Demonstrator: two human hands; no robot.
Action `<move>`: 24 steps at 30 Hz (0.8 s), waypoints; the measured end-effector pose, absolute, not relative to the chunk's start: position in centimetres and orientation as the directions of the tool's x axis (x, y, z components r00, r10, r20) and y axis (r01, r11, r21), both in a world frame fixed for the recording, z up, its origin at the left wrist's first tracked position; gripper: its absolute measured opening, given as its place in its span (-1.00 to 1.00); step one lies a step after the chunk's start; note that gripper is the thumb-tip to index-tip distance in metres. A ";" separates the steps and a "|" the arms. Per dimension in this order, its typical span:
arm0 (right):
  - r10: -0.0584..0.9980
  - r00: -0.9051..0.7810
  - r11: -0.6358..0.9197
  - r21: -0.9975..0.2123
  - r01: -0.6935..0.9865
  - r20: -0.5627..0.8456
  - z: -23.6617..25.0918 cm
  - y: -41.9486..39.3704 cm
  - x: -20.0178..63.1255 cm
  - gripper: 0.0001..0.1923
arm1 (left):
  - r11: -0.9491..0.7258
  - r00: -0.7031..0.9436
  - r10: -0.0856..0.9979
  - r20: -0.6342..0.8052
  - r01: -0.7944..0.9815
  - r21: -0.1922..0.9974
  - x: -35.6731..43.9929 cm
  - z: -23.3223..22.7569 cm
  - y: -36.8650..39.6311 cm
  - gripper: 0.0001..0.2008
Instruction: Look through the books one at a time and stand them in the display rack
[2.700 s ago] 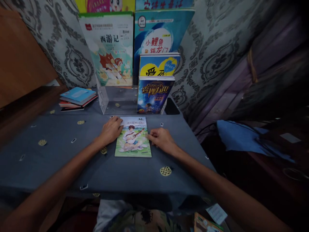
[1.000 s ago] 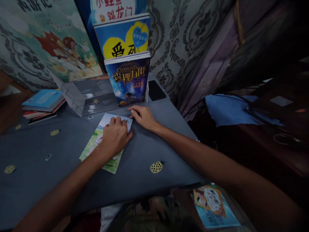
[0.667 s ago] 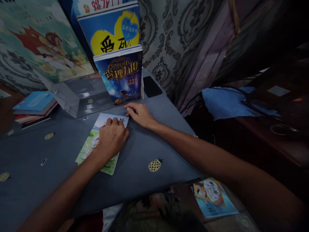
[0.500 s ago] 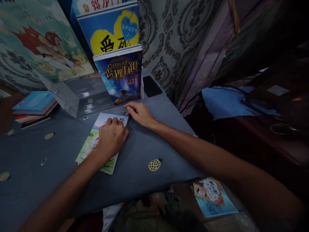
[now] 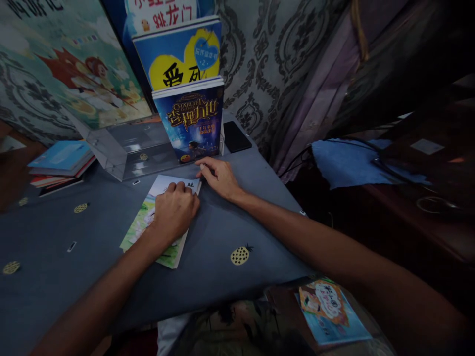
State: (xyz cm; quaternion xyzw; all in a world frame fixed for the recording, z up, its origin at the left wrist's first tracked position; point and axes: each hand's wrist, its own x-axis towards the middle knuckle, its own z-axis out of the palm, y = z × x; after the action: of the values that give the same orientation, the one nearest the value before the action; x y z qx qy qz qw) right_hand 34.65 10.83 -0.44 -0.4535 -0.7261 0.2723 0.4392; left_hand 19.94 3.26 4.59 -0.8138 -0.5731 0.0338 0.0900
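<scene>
A slim book (image 5: 143, 217) with a green and pale blue cover lies slantwise on the grey tablecloth (image 5: 215, 227), in front of a clear stand (image 5: 107, 151), the pale edges of its pages showing along its right side. The left hand (image 5: 175, 210) rests over the cover with its fingers curled under, its thumb side at the book's right edge; whether it grips that edge cannot be told. The right hand (image 5: 220, 179) is at the book's top right corner, fingers bent and thumb near the forefinger, and whether it pinches the corner cannot be made out. Just behind this hand, a dark blue book (image 5: 191, 121) stands upright in the stand, with a yellow-heart book (image 5: 178, 54) rising behind it. A flat black object (image 5: 236, 137) lies to the right of the stand, and a small stack of books (image 5: 61, 160) lies to its left. Below the table's near edge, at the lower right, sits a blue and orange book (image 5: 334, 316)
</scene>
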 end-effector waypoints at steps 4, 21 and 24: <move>0.864 -0.272 0.502 -0.675 0.541 0.424 0.0 10.0 34.5 -0.71 | -0.301 0.306 0.952 0.003 0.936 -0.182 20.3 4.8 3.1 -0.59; 0.844 -0.428 0.518 -0.280 0.808 0.325 0.8 7.9 33.1 -0.70 | -0.521 0.523 0.852 0.008 0.851 -0.062 16.0 4.8 3.4 -0.69; 0.819 -0.473 0.565 -0.318 0.761 0.324 0.3 8.0 33.1 -0.64 | -0.511 0.514 0.857 0.033 0.857 -0.070 15.6 4.0 3.6 -0.66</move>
State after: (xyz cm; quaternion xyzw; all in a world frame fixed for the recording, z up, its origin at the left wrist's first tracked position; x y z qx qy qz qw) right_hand 33.08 8.05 0.32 -0.4619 -0.8557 0.0648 0.2241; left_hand 15.63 3.64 4.03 -0.8692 -0.4929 0.0030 0.0386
